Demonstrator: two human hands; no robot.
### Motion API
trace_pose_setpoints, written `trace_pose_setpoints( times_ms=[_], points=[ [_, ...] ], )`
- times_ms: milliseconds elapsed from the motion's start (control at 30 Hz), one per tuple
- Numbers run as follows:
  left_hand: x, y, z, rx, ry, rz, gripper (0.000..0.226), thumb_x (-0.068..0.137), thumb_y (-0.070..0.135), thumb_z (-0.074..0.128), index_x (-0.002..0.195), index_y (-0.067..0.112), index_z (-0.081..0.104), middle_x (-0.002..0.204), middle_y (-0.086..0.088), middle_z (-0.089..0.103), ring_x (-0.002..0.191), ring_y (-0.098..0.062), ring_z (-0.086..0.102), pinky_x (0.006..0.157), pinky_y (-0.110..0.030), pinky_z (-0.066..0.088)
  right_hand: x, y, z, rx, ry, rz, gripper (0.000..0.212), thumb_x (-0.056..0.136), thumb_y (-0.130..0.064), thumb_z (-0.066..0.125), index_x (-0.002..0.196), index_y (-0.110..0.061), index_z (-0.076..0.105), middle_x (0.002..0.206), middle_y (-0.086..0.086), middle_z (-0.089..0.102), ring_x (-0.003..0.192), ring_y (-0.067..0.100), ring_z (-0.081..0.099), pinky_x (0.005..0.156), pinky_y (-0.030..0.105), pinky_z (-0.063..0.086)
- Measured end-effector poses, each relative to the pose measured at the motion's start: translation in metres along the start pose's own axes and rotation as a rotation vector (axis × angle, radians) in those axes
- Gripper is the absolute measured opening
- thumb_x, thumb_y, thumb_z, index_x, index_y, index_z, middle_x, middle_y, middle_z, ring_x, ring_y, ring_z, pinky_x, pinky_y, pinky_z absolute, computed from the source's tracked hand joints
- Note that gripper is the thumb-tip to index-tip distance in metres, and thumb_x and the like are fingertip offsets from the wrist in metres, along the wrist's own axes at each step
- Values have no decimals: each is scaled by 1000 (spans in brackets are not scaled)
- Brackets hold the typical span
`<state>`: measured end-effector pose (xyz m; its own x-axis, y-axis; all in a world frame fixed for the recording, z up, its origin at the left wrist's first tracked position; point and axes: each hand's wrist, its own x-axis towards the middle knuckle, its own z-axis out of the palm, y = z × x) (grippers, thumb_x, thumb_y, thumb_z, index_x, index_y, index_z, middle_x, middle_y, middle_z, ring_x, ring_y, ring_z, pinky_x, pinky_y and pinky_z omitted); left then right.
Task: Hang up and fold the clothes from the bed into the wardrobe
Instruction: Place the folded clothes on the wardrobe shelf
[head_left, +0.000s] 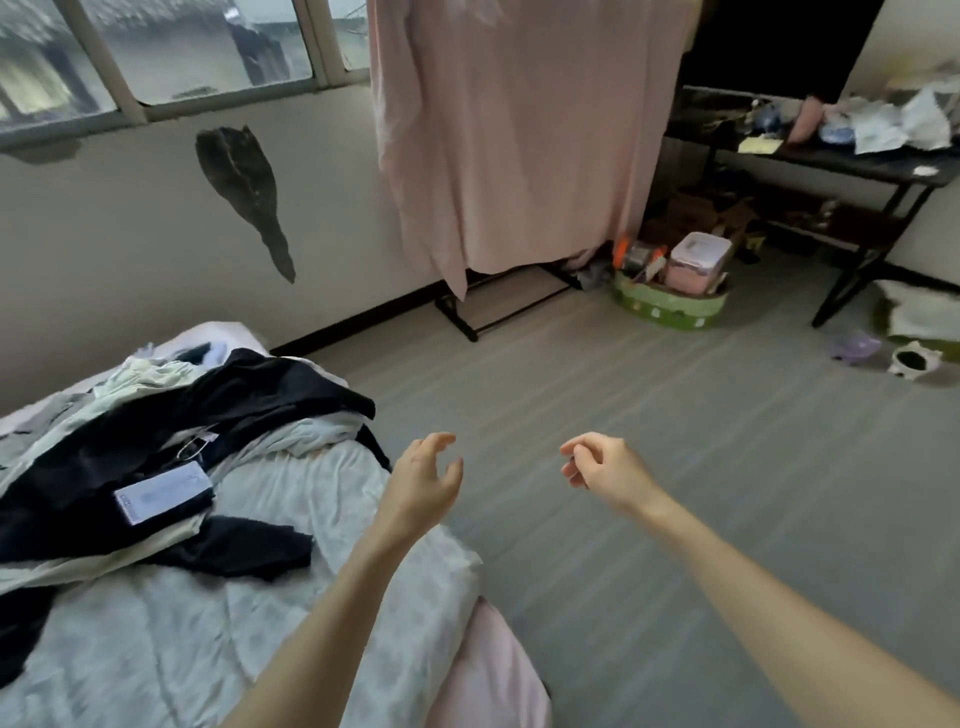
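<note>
A heap of clothes, mostly black and pale pieces, lies on the bed at the lower left. A white tag rests on the black garment. The wardrobe is a rack draped with a pink cover, standing against the far wall. My left hand hovers over the bed's right edge, fingers loosely curled, holding nothing. My right hand hangs over the floor beside it, fingers relaxed, also with nothing in it.
Grey floor stretches between the bed and the wardrobe. A green basket with a pink box stands right of the rack. A black table with clutter fills the far right. A small white pot sits on the floor.
</note>
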<state>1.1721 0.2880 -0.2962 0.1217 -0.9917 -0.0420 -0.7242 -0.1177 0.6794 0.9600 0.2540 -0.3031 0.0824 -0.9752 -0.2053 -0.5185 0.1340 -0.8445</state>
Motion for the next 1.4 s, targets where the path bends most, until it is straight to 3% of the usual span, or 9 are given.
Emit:
trace_pose_setpoints(
  times_ms=[100,333,567,700,800,900,1067,1200,1400],
  points=[
    [42,14,-2,-21,63,-88,35,93,17,51,127,10,53,125,-6,56,114,-18,53,94,-27,40,56,-3,-18,-45,-45,14,22,93,-6,42,86,-17,60,69,-2,62,77,22,60,83,37,48],
    [63,-26,-36,12,223,-328,34,93,18,50,127,13,53,126,-2,56,113,-17,55,87,-22,39,133,-63,34,-29,-359,-157,26,92,-1,39,97,-1,64,90,20,69,70,21,60,80,33,48],
    [139,-67,-54,-52,357,-481,34,93,15,49,127,9,53,125,-7,57,112,-18,54,89,-24,41,215,-90,73,-92,-532,-255,24,93,-3,40,99,-4,63,79,7,64,71,23,60,67,25,45],
    [202,-94,-67,-179,403,-528,35,93,16,47,128,13,51,127,-3,56,109,-12,53,86,-18,40,289,-122,110,-262,-560,-268,25,92,-7,41,105,-8,62,88,5,67,85,24,62,81,30,45],
    [231,-126,-95,-215,485,-582,35,93,17,46,128,15,51,126,-2,55,105,-10,52,86,-19,38,333,-159,159,-348,-610,-312,28,92,-11,40,110,-13,61,102,7,67,98,26,61,87,32,45],
    [236,-166,-123,-243,575,-697,36,92,16,47,128,15,51,126,-1,54,101,-8,50,85,-19,36,357,-185,217,-383,-715,-372,29,91,-11,39,110,-15,60,101,7,67,96,24,61,80,28,44],
    [218,-247,-153,-265,718,-958,37,91,12,50,128,11,50,129,-9,51,111,-20,52,89,-23,37,375,-222,323,-483,-900,-497,35,91,-14,37,120,-17,55,117,1,62,106,19,55,83,26,41],
    [204,-307,-166,-326,803,-1166,51,89,13,54,137,10,37,138,-14,37,120,-25,44,96,-28,34,379,-240,403,-550,-1022,-594,37,92,-13,36,127,-13,50,120,5,59,101,18,55,91,30,43],
    [220,-435,-214,-342,879,-1416,76,87,20,61,147,12,15,149,-17,20,135,-32,27,108,-40,28,416,-269,558,-789,-1161,-901,42,93,-13,39,135,-14,39,131,6,44,119,24,43,95,36,41]
  ],
)
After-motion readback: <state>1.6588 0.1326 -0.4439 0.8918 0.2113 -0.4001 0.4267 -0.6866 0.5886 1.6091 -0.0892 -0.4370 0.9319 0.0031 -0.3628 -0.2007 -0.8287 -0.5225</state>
